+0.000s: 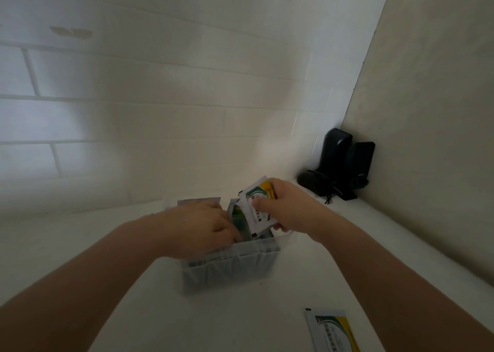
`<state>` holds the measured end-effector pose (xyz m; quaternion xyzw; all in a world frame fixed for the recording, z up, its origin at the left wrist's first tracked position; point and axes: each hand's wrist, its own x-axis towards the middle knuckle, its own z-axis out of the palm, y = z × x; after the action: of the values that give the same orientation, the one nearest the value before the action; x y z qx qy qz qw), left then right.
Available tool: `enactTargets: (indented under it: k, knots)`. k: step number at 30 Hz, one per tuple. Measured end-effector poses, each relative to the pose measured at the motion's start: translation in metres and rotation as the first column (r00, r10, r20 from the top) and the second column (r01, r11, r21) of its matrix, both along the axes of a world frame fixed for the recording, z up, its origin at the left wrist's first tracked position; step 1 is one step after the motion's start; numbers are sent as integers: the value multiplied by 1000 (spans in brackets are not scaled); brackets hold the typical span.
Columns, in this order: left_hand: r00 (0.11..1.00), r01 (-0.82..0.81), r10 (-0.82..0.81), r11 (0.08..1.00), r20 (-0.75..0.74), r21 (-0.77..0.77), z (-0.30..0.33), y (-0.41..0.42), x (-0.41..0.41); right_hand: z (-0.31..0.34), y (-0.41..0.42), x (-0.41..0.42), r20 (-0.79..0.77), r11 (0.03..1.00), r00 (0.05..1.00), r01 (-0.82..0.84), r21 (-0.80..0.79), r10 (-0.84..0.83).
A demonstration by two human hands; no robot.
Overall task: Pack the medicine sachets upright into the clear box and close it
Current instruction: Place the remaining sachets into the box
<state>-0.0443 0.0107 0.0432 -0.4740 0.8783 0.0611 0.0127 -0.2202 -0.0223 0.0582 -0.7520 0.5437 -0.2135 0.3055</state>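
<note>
White bench (240, 322) fills the lower view, and nearest on it a loose sachet (331, 330) lies flat at the right, well apart from the clear box (230, 268) that stands further in. Over the box, the left hand (203, 228) reaches inside with fingers bent among the packed sachets (238, 215), seemingly parting them; whether it grips one I cannot tell. Just beside it, the right hand (288, 207) pinches a sachet (256, 204) between thumb and fingers, its lower edge at the box's open mouth. To do this well, hold the gap wide and slide the sachet straight down on edge, so it stands rather than folds. Room is free on the near side; beyond, the tiled wall (160, 111) and dark devices (339, 164) in the corner close in behind.
</note>
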Motion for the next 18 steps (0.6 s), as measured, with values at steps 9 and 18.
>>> enactTargets:
  k: [9,18]
  knots:
    - [1000,-10,10,1000,-15,-23,-7,-4,0,4,-1,36,-513,989,847,-92,119,141]
    - [993,-52,49,998,-105,-23,-6,-1,2,0,-2,35,-465,994,880,-105,14,100]
